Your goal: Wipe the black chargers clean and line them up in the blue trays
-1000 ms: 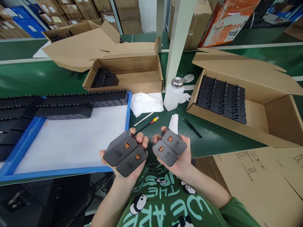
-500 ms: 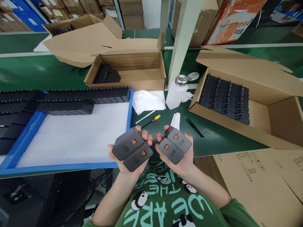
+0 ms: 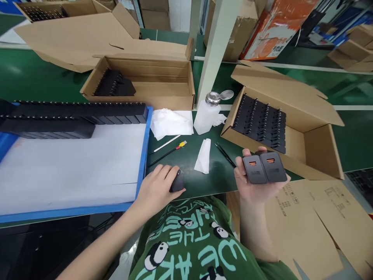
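Observation:
My left hand [image 3: 160,186] is low over the bench's front edge, palm down, its fingers wrapped around a dark grey USB charger [image 3: 177,182]. Most of that piece is hidden under the fingers; whether it touches the bench, and whether a second one is beneath, I cannot tell. Off to the right, my right hand [image 3: 256,188] is turned palm up and grips two dark grey chargers [image 3: 264,168] side by side, their orange USB ports facing up. It is in front of an open carton [image 3: 320,149] holding rows of black pieces with metal prongs [image 3: 260,122].
A blue-rimmed white tray [image 3: 87,167] with black pieces lies at left. Mid-bench are a pump bottle [image 3: 205,116], white wipes [image 3: 171,122], a folded wipe [image 3: 203,156], black tweezers [image 3: 225,154], a white stick [image 3: 166,143] and a USB cable [image 3: 167,154]. Another open carton [image 3: 163,89] stands behind.
My hands have moved apart: the left has turned palm down and lowered to the bench edge with a charger, the right has shifted right with two chargers. The view has swung right.

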`<act>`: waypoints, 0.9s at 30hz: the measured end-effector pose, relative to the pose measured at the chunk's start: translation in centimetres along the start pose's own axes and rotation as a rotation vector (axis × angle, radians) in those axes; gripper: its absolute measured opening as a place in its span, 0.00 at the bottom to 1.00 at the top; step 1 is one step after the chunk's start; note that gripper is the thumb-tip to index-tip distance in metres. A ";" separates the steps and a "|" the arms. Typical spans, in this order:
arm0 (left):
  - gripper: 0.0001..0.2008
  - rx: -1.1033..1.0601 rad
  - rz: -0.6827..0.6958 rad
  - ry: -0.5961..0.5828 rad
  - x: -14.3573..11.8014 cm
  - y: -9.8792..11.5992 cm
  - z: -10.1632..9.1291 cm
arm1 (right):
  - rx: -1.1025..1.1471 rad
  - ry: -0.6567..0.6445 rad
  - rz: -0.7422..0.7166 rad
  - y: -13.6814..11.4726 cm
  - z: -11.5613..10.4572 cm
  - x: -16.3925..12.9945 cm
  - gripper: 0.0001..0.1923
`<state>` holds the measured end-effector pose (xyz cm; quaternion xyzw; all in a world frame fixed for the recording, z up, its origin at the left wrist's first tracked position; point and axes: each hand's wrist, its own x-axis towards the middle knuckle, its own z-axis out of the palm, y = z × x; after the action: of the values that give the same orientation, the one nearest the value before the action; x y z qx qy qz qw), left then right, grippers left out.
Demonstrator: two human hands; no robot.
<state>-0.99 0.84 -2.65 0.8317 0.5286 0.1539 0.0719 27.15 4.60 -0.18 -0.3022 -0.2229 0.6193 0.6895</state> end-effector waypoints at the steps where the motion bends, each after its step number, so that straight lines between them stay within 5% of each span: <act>1: 0.30 0.041 0.022 -0.001 0.4 0.2 -0.1 | -0.006 0.011 -0.005 -0.2 -0.2 -0.1 0.23; 4: 0.36 0.062 0.034 0.009 2.6 1.7 -1.3 | 0.003 0.040 0.008 0.0 -0.3 -0.6 0.22; 6: 0.29 0.055 0.034 -0.106 4.8 3.4 -1.6 | 0.028 0.047 0.027 0.4 -0.2 -0.8 0.21; 9: 0.20 0.041 0.068 -0.296 8.5 5.9 -0.2 | 0.077 0.042 0.060 0.9 0.2 -0.9 0.20; 14: 0.12 -0.022 0.068 -0.314 12.2 6.2 1.6 | 0.134 0.039 0.094 0.9 0.6 -1.0 0.20; 17: 0.08 -0.105 0.047 -0.201 12.5 5.6 -0.7 | 0.148 0.063 0.094 0.7 0.6 -0.9 0.20; 21: 0.09 -0.383 0.019 0.120 12.2 7.3 -3.3 | 0.106 0.166 0.075 1.1 1.2 -0.6 0.23; 27: 0.13 -0.193 0.385 0.418 12.5 10.2 -1.7 | 0.029 0.284 -0.036 2.9 2.5 -0.6 0.20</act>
<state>12.10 7.65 4.03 0.8562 0.3475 0.3822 0.0097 23.28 4.55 -0.30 -0.3727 -0.1194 0.5612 0.7293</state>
